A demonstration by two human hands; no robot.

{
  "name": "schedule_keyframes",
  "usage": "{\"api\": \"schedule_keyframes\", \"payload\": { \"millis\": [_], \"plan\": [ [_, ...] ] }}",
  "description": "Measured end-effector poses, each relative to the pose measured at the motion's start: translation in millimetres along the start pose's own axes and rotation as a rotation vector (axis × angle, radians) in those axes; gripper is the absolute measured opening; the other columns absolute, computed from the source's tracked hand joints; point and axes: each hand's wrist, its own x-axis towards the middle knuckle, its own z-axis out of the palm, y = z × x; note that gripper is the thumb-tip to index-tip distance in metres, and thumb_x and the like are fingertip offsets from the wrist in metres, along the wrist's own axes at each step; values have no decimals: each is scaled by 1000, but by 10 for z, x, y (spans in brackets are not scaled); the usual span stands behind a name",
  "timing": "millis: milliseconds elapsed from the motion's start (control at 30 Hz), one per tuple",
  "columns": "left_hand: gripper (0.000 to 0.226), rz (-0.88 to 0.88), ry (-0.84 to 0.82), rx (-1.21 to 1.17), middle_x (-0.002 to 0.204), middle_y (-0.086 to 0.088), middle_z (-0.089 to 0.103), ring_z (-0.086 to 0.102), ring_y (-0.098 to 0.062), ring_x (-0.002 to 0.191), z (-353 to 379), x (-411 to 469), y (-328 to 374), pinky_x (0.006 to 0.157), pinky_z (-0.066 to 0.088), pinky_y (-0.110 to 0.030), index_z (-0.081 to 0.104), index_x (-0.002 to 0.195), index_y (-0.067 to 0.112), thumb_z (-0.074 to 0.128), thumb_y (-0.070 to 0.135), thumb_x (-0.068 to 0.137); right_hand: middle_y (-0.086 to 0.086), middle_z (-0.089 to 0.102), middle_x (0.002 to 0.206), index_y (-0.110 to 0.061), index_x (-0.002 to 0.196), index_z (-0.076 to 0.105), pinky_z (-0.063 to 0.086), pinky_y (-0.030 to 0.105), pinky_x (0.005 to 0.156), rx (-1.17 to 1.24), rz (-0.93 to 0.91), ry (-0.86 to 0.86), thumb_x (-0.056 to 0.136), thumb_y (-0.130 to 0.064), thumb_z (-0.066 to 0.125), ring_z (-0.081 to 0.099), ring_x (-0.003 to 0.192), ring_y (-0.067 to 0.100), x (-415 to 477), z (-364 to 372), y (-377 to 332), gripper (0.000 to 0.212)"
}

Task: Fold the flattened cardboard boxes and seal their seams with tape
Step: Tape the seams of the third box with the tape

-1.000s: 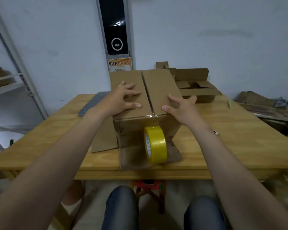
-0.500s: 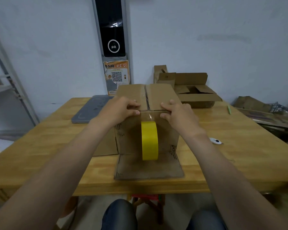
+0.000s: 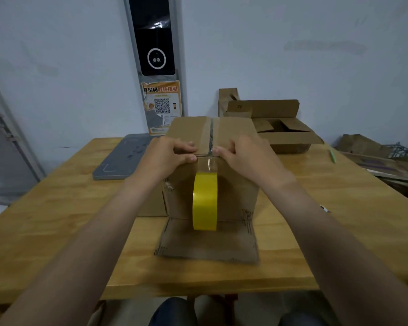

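The box [image 3: 236,191] stands on the table [image 3: 57,220], top seam taped, the yellow roll [image 3: 205,201] hanging down its front. Your left hand [image 3: 167,156] and right hand [image 3: 247,158] each pinch its near top edge beside the strip [image 3: 211,131]. Next, likely, sever the tape cleanly.

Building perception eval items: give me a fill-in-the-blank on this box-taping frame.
The tape roll hanging against the front of the cardboard box is ____ in colour. The grey tray lies on the table to the box's ____. The left hand and the right hand both hold the box's near ____ edge.
Missing words: yellow; left; top.
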Motion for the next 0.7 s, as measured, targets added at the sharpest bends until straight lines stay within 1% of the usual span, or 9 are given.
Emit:
{"api": "schedule_keyframes", "payload": {
  "millis": [67, 133, 200, 267, 333, 400, 433, 500, 700],
  "plan": [
    [32, 8, 14, 25, 134, 13, 67, 47, -8, 140, 36, 32, -44, 122, 31, -46, 75, 120, 28, 79, 25, 89, -3, 63, 85, -19, 95, 60, 40, 30, 65, 4, -84, -17, 97, -62, 52, 58, 78, 16, 115, -20, -65, 44],
    [32, 25, 28, 62, 139, 12, 63, 42, -11, 145, 84, 43, -77, 126, 19, -51, 73, 124, 29, 74, 25, 93, -3, 70, 103, -24, 119, 66, 46, 33, 80, -65, -183, -28, 98, -64, 48, 63, 95, 16, 233, 12, -46, 48],
    [31, 43, 25, 109, 143, 13, 60, 38, -12, 147, 113, 45, -90, 128, 5, -52, 71, 127, 31, 70, 26, 96, -1, 74, 105, -24, 120, 71, 53, 39, 87, -140, -256, -70, 97, -69, 40, 66, 96, 17, 330, 57, 15, 59],
    [29, 61, 21, 156, 144, 15, 58, 37, -12, 148, 125, 45, -96, 127, 2, -51, 70, 128, 33, 66, 29, 99, -1, 72, 113, -25, 116, 72, 53, 47, 86, -176, -309, -128, 94, -75, 30, 66, 100, 21, 403, 135, 60, 68],
    [28, 68, 19, 180, 145, 17, 57, 36, -12, 149, 118, 38, -106, 126, 3, -52, 69, 127, 34, 64, 30, 100, -6, 60, 140, -39, 132, 64, 47, 58, 99, -163, -304, -186, 95, -75, 25, 57, 124, 27, 440, 220, 43, 64],
    [29, 64, 9, 195, 146, 18, 56, 35, -12, 149, 106, 15, -102, 126, 4, -52, 68, 128, 36, 63, 31, 101, -12, 43, 157, -46, 143, 52, 27, 68, 113, -103, -267, -210, 102, -67, 26, 38, 143, 33, 446, 289, 34, 53],
    [29, 62, 4, 204, 146, 18, 56, 34, -12, 149, 108, 1, -91, 126, 4, -53, 68, 129, 36, 62, 32, 101, -13, 39, 160, -45, 145, 49, 20, 68, 117, -77, -257, -202, 104, -63, 27, 32, 147, 34, 447, 320, 48, 50],
    [29, 60, 13, 226, 147, 19, 55, 33, -14, 150, 118, -25, -60, 126, 3, -53, 67, 130, 36, 60, 33, 102, -11, 37, 161, -43, 147, 47, 15, 64, 118, -54, -265, -181, 104, -60, 31, 28, 150, 34, 436, 351, 72, 49],
    [28, 11, 67, 261, 146, 18, 56, 33, -15, 151, 177, -67, 5, 125, 4, -56, 68, 130, 35, 58, 35, 103, -11, 40, 159, -43, 144, 52, 14, 56, 119, 3, -243, -174, 102, -60, 39, 24, 152, 33, 454, 378, 61, 47]
  ]
}}
